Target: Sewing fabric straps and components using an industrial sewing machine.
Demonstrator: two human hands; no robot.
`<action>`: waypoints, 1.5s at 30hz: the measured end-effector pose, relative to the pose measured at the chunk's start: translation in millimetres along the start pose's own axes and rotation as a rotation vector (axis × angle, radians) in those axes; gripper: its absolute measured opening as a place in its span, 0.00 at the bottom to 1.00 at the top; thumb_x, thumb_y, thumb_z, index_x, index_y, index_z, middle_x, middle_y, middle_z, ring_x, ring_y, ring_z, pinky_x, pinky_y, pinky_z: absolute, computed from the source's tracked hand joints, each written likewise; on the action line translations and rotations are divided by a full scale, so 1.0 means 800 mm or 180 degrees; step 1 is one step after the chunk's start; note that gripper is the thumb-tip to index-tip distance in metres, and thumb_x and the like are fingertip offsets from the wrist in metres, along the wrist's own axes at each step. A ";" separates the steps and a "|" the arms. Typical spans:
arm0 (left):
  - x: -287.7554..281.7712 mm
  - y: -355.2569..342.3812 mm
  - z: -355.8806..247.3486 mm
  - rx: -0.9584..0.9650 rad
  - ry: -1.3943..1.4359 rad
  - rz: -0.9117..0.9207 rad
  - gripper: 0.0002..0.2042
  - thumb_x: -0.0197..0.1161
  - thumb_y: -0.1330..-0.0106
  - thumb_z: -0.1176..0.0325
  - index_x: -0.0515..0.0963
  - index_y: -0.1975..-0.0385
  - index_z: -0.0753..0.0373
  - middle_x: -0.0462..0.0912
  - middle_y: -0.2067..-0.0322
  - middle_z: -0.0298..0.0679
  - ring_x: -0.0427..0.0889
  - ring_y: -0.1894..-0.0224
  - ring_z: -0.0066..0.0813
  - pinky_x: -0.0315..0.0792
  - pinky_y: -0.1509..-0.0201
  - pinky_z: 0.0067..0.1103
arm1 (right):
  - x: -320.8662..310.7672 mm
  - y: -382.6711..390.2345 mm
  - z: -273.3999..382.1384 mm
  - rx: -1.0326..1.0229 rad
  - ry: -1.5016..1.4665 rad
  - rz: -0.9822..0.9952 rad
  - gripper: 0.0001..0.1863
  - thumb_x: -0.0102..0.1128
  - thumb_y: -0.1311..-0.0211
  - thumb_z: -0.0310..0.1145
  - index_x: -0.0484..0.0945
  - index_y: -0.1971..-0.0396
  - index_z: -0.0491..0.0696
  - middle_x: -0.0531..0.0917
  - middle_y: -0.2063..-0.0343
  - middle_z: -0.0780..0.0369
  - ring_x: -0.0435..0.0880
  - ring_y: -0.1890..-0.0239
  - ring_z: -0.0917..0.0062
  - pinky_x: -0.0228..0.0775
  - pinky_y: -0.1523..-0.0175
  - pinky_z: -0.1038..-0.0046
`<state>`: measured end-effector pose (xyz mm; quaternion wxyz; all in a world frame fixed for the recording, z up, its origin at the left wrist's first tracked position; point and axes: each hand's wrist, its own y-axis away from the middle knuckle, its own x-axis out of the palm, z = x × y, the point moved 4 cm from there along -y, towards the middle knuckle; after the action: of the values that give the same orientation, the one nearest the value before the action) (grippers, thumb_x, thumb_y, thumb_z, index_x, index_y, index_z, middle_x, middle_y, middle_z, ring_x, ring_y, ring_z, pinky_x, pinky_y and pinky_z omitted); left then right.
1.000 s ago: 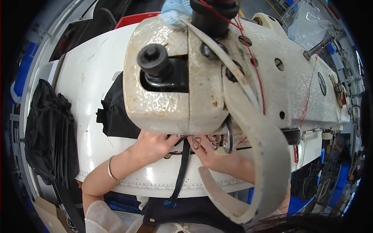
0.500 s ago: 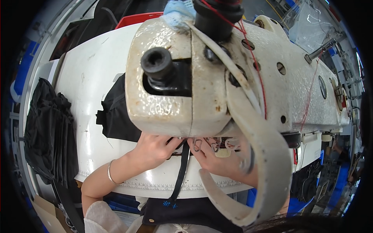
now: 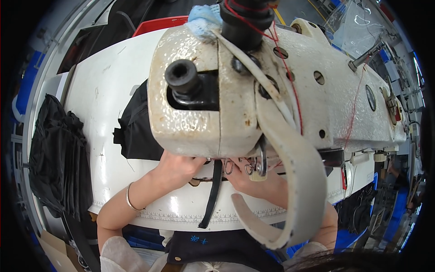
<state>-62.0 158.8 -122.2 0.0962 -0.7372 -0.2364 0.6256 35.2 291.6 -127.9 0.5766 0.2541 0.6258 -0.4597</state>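
Observation:
My left hand [image 3: 181,172] is under a cream sewing machine head [image 3: 181,127], its fingers curled beside a narrow black zipper strip [image 3: 211,204]. My right hand [image 3: 244,181] is right of the strip, fingers bent together, partly behind metal loops and levers. Both sets of fingertips are hidden, so what they grip is unclear. The strip runs from beneath the head toward the table's near edge. A black fabric piece [image 3: 136,131] lies behind my left hand, partly under the head. A curved pale band [image 3: 308,190] hangs over my right forearm.
The white table [image 3: 104,81] has a printed ruler along its near edge. A pile of black fabric [image 3: 59,154] is at the left, a red tray [image 3: 154,23] behind, a cardboard box [image 3: 56,247] at lower left. Red thread runs over the machine.
The zipper strip's near end has moved slightly away from me, up the table. Both hands stay under the machine head, shifting only slightly. The view has shifted a little.

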 end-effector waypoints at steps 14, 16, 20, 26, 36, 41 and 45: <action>-0.006 -0.002 0.004 -0.0050 -0.0045 -0.0006 0.10 0.60 0.63 0.73 0.80 0.77 0.65 0.78 0.68 0.44 0.77 0.61 0.44 0.71 0.57 0.39 | 0.013 0.006 0.006 -0.0423 0.0862 0.0307 0.10 0.49 0.47 0.29 0.76 0.67 0.42 0.79 0.65 0.57 0.78 0.56 0.66 0.72 0.50 0.65; -0.005 -0.005 0.003 -0.0007 -0.0071 0.0095 0.11 0.60 0.63 0.73 0.80 0.76 0.65 0.78 0.68 0.44 0.77 0.62 0.44 0.71 0.58 0.39 | 0.022 0.011 0.000 -0.0011 0.0415 -0.0184 0.11 0.59 0.67 0.32 0.81 0.77 0.51 0.77 0.68 0.61 0.75 0.61 0.70 0.72 0.63 0.67; -0.016 -0.013 -0.008 0.0053 -0.0244 -0.0117 0.11 0.61 0.61 0.73 0.80 0.74 0.66 0.78 0.69 0.43 0.77 0.62 0.41 0.72 0.59 0.33 | 0.002 0.013 -0.012 -0.0593 0.0832 -0.1291 0.07 0.59 0.70 0.33 0.79 0.83 0.50 0.76 0.74 0.62 0.74 0.67 0.72 0.68 0.69 0.72; -0.040 -0.020 -0.036 -0.0006 -0.0443 0.0090 0.13 0.59 0.59 0.74 0.78 0.71 0.70 0.75 0.69 0.41 0.74 0.59 0.35 0.69 0.53 0.29 | -0.007 0.002 -0.024 0.0104 0.0137 -0.0470 0.05 0.58 0.70 0.31 0.75 0.86 0.48 0.72 0.81 0.66 0.72 0.72 0.74 0.68 0.66 0.73; -0.059 -0.025 -0.012 -0.1072 0.1008 0.0530 0.10 0.62 0.52 0.79 0.77 0.68 0.68 0.76 0.70 0.44 0.78 0.66 0.38 0.73 0.66 0.28 | -0.017 -0.016 0.027 -0.1254 0.1232 -0.0398 0.15 0.56 0.57 0.30 0.79 0.67 0.41 0.79 0.69 0.57 0.78 0.66 0.71 0.71 0.58 0.73; -0.064 -0.023 -0.018 -0.0423 0.0371 -0.0021 0.16 0.62 0.61 0.80 0.79 0.68 0.67 0.77 0.69 0.43 0.77 0.66 0.41 0.74 0.67 0.26 | -0.009 -0.005 0.011 -0.0408 -0.0002 -0.0968 0.08 0.57 0.56 0.30 0.78 0.73 0.46 0.77 0.71 0.63 0.76 0.64 0.76 0.68 0.58 0.73; -0.043 -0.003 -0.039 0.0317 0.0098 -0.0146 0.18 0.58 0.64 0.76 0.78 0.68 0.72 0.77 0.59 0.46 0.76 0.64 0.34 0.74 0.66 0.24 | -0.012 0.010 0.024 -0.0629 0.0335 -0.1206 0.07 0.58 0.58 0.31 0.76 0.77 0.46 0.73 0.76 0.66 0.76 0.73 0.77 0.69 0.59 0.72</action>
<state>-36.3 149.3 -84.5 0.1508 -0.7354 -0.2203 0.6228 53.2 280.5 -119.1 0.4685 0.0979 0.7337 -0.4823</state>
